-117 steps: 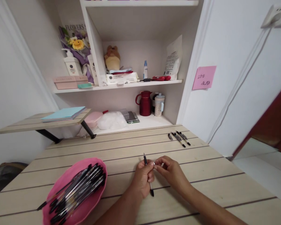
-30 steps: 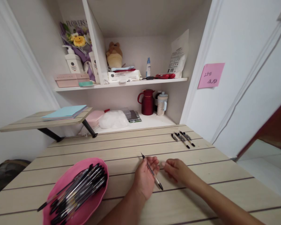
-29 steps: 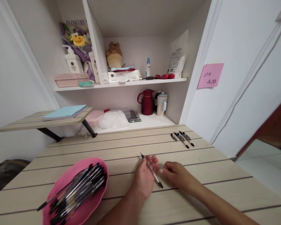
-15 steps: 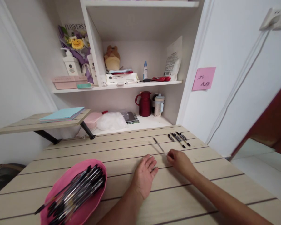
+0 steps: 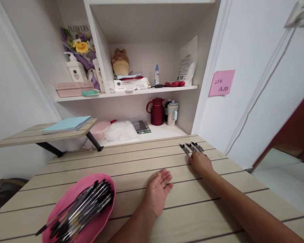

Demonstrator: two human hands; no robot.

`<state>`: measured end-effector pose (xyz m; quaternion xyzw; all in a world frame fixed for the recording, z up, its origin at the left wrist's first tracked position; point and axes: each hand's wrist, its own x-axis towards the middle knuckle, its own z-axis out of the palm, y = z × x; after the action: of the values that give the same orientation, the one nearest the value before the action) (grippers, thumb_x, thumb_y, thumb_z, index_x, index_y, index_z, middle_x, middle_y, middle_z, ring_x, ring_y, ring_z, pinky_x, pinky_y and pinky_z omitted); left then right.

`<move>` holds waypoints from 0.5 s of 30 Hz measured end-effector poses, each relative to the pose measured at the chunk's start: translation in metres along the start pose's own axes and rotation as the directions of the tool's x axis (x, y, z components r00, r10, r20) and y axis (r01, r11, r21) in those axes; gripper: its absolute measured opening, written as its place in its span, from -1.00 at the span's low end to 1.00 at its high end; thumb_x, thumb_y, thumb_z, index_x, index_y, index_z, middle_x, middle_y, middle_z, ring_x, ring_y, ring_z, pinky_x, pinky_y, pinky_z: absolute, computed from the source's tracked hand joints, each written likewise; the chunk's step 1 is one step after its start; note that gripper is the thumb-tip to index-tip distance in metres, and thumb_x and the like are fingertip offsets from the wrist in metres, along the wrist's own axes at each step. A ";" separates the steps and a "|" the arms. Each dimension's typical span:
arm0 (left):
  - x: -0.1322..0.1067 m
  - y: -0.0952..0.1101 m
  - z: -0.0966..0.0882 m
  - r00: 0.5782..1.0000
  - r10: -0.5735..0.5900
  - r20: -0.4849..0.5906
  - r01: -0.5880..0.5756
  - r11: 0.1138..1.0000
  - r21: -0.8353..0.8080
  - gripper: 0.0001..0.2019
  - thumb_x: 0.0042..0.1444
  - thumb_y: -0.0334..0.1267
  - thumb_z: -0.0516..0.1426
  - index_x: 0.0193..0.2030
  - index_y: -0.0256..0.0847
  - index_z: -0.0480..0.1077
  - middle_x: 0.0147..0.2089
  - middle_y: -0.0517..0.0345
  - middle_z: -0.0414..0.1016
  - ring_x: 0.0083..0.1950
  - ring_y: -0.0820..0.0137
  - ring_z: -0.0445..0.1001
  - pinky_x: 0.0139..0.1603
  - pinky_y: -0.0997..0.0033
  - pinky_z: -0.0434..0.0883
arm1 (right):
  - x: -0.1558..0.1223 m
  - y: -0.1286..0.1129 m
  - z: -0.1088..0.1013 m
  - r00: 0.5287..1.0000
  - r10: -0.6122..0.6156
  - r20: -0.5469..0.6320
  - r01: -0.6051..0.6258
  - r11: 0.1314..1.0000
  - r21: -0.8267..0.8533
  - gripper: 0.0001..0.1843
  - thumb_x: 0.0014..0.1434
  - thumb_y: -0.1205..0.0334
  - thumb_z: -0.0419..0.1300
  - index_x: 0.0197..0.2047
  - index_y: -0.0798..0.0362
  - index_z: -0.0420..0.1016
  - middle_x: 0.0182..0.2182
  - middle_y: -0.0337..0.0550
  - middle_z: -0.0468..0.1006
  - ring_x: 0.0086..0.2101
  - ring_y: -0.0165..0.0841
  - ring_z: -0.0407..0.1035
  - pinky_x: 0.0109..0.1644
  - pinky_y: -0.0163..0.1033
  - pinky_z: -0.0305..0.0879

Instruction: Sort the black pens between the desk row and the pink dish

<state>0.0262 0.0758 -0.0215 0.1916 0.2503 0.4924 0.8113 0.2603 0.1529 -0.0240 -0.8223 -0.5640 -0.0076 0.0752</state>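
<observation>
My right hand is closed on the lower end of a pen, which lies along the table top at the left of a small row. Beside it are further black pens and caps, partly hidden by my fingers. My left hand rests palm up on the table with its fingers apart and nothing in it. To its left stands a pink basket holding a heap of black-tipped clear pens. One pen sticks out over the basket's near left rim.
A small wooden riser with blue paper stands at the back left. Behind the table, white shelves hold a red jug, a cup and a plastic bag. A wall with a pink note borders the right.
My right hand has carried the pen right and away from me, to the left side of the pen row. My left hand stays nearly still, open.
</observation>
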 end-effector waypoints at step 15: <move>0.000 -0.001 -0.001 1.000 0.021 0.019 -0.021 0.999 0.032 -0.76 -0.01 -0.24 0.12 -0.19 -0.26 0.41 -0.13 -0.06 0.44 -0.10 0.28 0.40 -0.06 0.26 0.26 | -0.040 -0.006 -0.018 0.997 -0.069 -0.035 0.071 0.996 0.062 -0.69 0.16 0.13 -0.08 -0.26 0.12 0.40 -0.28 0.06 0.50 -0.27 -0.22 0.39 -0.31 -0.23 0.15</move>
<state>0.0260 0.0753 -0.0231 0.2117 0.2486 0.4951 0.8052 0.2411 0.1157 -0.0089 -0.7990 -0.5912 -0.0057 0.1100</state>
